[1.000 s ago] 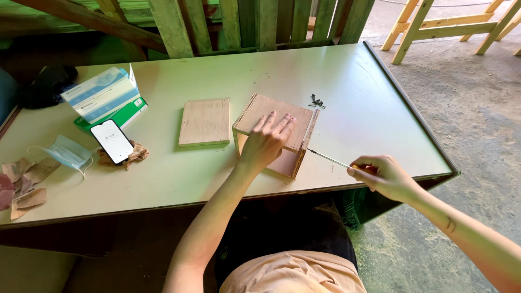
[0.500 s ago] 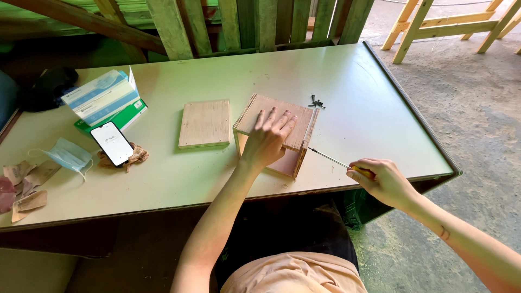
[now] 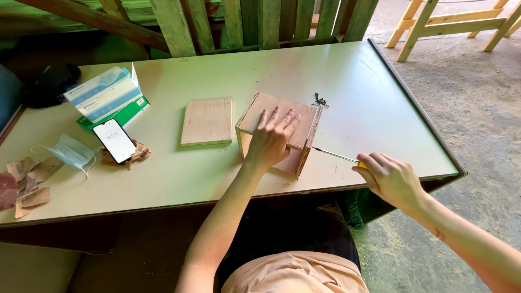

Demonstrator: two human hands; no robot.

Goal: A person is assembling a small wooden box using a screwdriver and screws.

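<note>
Left hand flat, fingers spread, pressing plywood box down mid-surface (steadies it). Right hand closed round screwdriver, shaft level, tip at box's right side. Screws just beyond; spare panel left.

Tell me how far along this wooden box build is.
Done: the plywood box already stands joined on the table, open at the near side. In hand: the left hand presses flat on its top while the right hand aims a screwdriver at its right side panel. Left: a loose plywood panel lies apart beside the box, and a small pile of dark screws sits unused behind it.
</note>
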